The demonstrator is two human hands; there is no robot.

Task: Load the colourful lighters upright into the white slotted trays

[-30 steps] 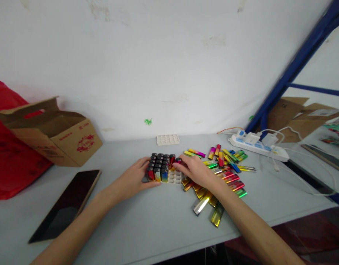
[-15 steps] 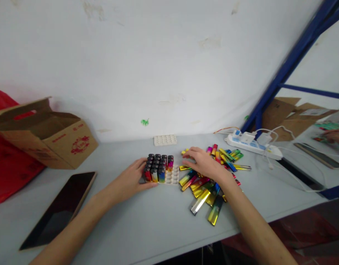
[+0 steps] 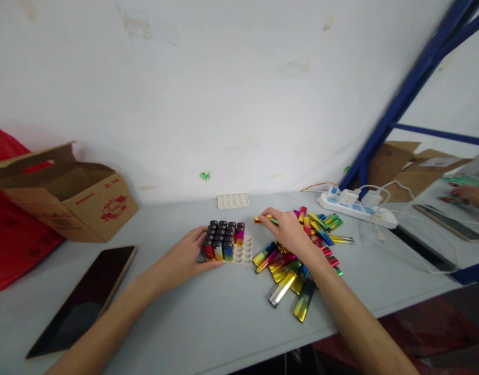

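A white tray [image 3: 244,253] with rows of round-edged pockets holds several upright lighters [image 3: 224,240] with black tops. Its right-hand pockets are bare. My left hand [image 3: 187,255] grips the left side of this block, thumb along the front and fingers behind. Over the loose pile, my right hand [image 3: 285,227] pinches a yellow-green lighter [image 3: 268,220] with a red end. Many shiny coloured lighters [image 3: 284,281] lie heaped beneath and around my right wrist. Part of the heap is hidden by my right forearm.
A second white tray [image 3: 233,201] lies by the wall. To the left are a dark tablet [image 3: 85,297], an open cardboard box [image 3: 95,203] and a red bag [image 3: 13,245]. A power strip [image 3: 358,208] with cables sits at right. Another person's hand [image 3: 474,195] shows beyond the blue frame [image 3: 403,94].
My right hand has closed on a lighter from the pile and lifted it slightly. My left hand stays on the tray block. The view has shifted a little.
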